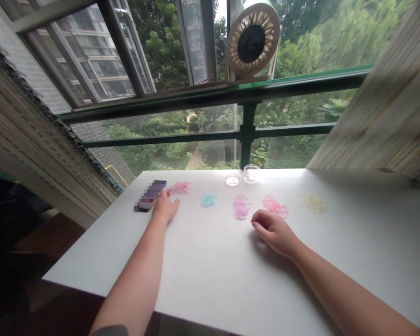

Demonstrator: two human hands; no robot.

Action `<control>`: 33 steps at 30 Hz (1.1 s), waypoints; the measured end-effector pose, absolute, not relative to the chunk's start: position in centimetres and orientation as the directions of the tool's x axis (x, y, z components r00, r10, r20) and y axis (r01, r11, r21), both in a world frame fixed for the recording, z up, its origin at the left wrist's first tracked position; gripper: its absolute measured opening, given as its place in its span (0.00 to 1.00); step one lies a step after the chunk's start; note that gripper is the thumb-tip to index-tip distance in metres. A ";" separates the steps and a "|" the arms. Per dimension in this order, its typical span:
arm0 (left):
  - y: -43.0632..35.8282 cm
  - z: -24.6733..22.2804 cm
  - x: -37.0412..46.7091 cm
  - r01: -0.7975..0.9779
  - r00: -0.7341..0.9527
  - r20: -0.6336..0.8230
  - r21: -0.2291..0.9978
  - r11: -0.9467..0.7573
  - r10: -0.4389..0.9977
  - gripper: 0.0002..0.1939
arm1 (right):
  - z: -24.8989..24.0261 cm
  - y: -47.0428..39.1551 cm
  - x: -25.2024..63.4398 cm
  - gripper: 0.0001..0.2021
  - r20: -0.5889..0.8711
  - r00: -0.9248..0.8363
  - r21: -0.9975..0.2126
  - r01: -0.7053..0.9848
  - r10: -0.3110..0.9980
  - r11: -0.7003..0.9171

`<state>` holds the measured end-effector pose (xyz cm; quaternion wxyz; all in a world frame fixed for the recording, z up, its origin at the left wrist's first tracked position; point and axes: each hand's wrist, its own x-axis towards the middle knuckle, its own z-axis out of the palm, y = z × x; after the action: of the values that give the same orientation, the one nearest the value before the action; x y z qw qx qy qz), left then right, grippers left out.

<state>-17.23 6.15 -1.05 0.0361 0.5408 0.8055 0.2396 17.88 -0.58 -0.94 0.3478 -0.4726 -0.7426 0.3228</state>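
Observation:
My left hand (165,207) rests at the right edge of a phone (151,195), thumb spread out to the side and fingertips near a pile of pinkish-purple elastic bands (180,187). Whether the fingertips touch the phone is hard to tell. Over the table's middle right, my right hand (273,231) is curled, thumb close to the bent fingers; anything inside is hidden. Just beyond it lie a bright pink pile of bands (275,205) and a lilac pile (241,206). A blue pile (208,200) sits between the hands, and a pale yellow pile (315,204) is farther right.
Two clear round pieces, a shallow lid-like one (232,180) and a taller container (251,174), stand at the far edge of the white table (210,266). Behind are a green railing (161,138), a round fan-like device (252,42) and curtains (381,102) on both sides.

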 end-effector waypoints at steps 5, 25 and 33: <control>5.9 -0.8 -16.9 0.863 -0.410 0.200 0.400 0.308 0.890 0.26 | -1.0 -0.6 17.9 0.03 0.199 -0.318 -0.805 0.487 0.927 0.340; 6.1 -0.6 -16.7 0.936 -0.266 0.182 0.283 0.209 0.947 0.21 | -1.2 -0.4 17.9 0.03 0.205 -0.328 -0.811 0.471 0.922 0.348; 6.0 -0.6 -17.3 0.878 -0.354 0.164 0.396 0.267 0.921 0.27 | -1.2 -0.4 18.0 0.03 0.213 -0.329 -0.802 0.478 0.920 0.357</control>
<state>-17.35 5.96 -0.58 0.0494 0.5662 0.7945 0.2141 17.98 -0.45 -1.18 0.3427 -0.4668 -0.7489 0.3221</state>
